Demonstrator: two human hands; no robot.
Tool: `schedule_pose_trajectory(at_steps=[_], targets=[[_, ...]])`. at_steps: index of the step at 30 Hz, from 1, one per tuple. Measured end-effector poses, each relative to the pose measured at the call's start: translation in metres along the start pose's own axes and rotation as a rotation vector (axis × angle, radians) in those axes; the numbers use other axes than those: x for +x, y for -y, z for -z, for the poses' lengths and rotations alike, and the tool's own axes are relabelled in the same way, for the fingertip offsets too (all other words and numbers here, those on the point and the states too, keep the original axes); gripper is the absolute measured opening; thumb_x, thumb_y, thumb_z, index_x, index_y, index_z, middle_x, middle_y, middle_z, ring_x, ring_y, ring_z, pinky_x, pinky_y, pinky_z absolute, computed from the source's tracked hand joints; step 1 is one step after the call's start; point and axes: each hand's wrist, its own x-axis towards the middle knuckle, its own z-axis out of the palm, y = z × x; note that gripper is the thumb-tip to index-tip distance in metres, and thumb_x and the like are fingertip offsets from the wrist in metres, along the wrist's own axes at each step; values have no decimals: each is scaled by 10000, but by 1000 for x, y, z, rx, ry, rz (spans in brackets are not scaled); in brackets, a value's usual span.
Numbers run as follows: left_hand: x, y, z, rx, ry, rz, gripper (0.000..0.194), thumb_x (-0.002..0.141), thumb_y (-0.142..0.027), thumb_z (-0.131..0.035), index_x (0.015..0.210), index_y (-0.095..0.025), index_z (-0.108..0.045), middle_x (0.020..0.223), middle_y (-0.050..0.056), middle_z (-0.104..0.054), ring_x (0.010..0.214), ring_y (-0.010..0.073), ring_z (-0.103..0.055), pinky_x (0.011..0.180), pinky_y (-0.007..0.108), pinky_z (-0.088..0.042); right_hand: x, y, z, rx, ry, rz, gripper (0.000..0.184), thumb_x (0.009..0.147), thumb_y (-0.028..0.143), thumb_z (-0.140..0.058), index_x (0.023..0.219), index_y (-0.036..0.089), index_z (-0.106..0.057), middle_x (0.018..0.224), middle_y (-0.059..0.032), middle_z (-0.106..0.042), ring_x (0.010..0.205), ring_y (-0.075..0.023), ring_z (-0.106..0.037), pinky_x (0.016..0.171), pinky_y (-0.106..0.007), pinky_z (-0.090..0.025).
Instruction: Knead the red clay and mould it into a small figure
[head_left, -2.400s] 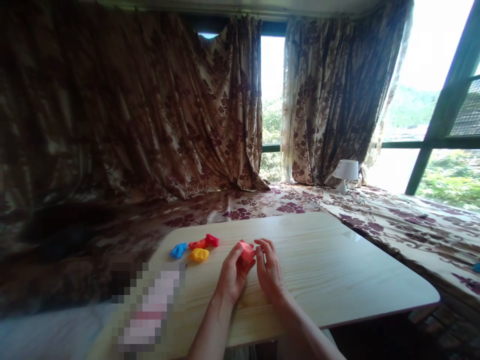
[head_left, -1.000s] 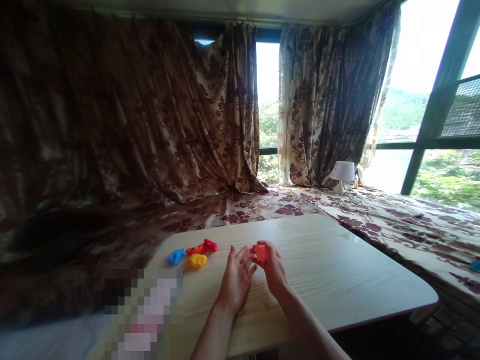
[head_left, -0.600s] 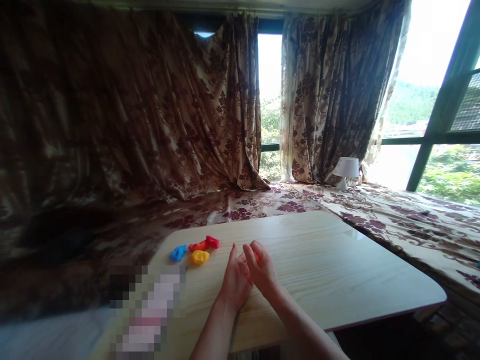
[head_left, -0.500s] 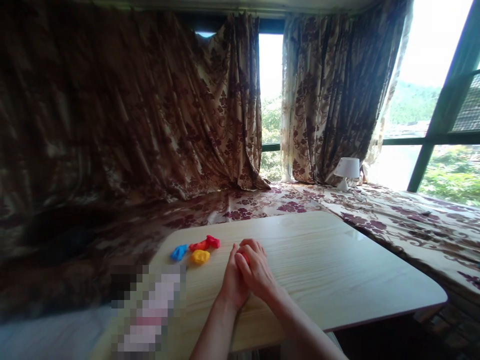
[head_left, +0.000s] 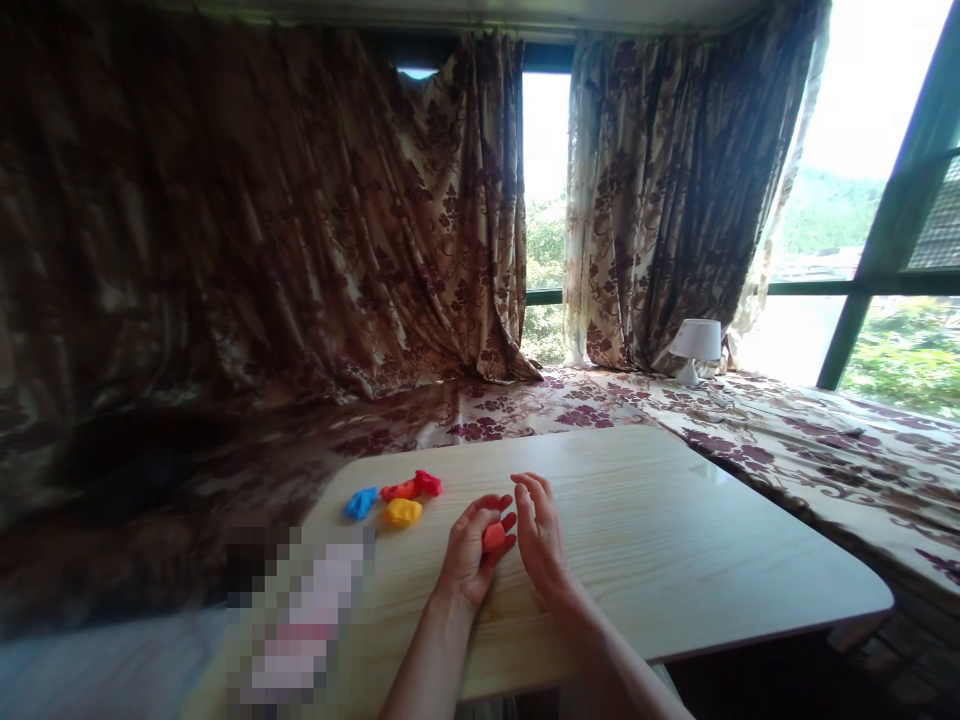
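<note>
A small lump of red-orange modelling clay rests in my left hand, whose fingers curl around it. Just to the right, my right hand is held upright with its fingers stretched out and nothing in it; a narrow gap separates it from the left. Beyond my left hand, on the pale wooden table, lie a blue lump of clay, a yellow lump and a lumpy red and orange piece.
A blurred-out pinkish patch covers something at the table's left edge. Behind the table is a ledge covered in floral cloth, with a white lamp on it. Floral curtains hang beside the windows.
My hands were clasped together around the clay. They have come apart, the right one moving rightward and opening, while the clay stays in the left.
</note>
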Motion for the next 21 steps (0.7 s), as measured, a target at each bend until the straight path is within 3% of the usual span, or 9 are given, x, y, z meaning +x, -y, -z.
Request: schedule_pose_trajectory(at_steps=[3,5,8,11,13,16,18,21], targets=[[-1,-1,-2,10,0,4,250,670,-150,-683,899,-164,-584,799,23,-664,499,59,-573,373,127,-408,-1,-1,-1,14,1,3,259,913,321,-381,971,195,-599,1022,-68,-565,976,-189,-535,887,-356,-423],[0,-1,-3,-4,0,-13,225,673,-291,-711,772,-154,-562,613,-24,-597,409,44,-501,320,119,-318,-1,-1,-1,25,2,1,258,914,322,-381,972,199,-601,1006,-64,-570,950,-185,-546,867,-347,-435],[0,-1,-4,-7,-15,-37,443,658,-482,-688,533,-181,-387,403,-84,-402,294,38,-362,273,141,-202,-2,1,-1,40,9,-9,259,917,325,-378,969,203,-600,981,-59,-577,904,-180,-566,820,-332,-455],[0,-1,-4,0,-58,-68,520,684,-535,-637,486,-202,-291,342,-104,-287,243,32,-253,259,160,-128,-3,1,-2,49,18,-14,254,917,327,-379,958,205,-597,967,-57,-584,881,-180,-576,782,-319,-466],[1,-1,-4,-26,-82,-78,440,724,-495,-613,520,-192,-367,376,-90,-357,266,41,-319,266,157,-192,-3,0,-2,51,25,-20,255,916,328,-377,960,206,-596,964,-56,-586,871,-178,-582,768,-313,-468],[2,0,-4,-131,7,-63,117,759,-266,-595,744,-168,-534,595,-23,-579,484,90,-568,418,176,-436,-3,-3,-2,48,28,-41,262,913,333,-374,962,202,-596,966,-56,-587,855,-177,-590,764,-312,-470],[3,1,-3,-167,73,-70,161,724,-112,-579,875,-165,-556,741,18,-641,661,126,-639,563,219,-517,-2,-3,-1,42,11,-61,268,907,336,-373,952,194,-596,962,-58,-588,831,-176,-593,770,-321,-469],[5,1,0,-127,9,-108,192,713,-93,-613,885,-164,-568,753,22,-649,641,120,-631,537,207,-515,0,-4,1,53,-29,-99,280,904,348,-367,940,186,-593,944,-56,-589,759,-165,-603,753,-324,-476]])
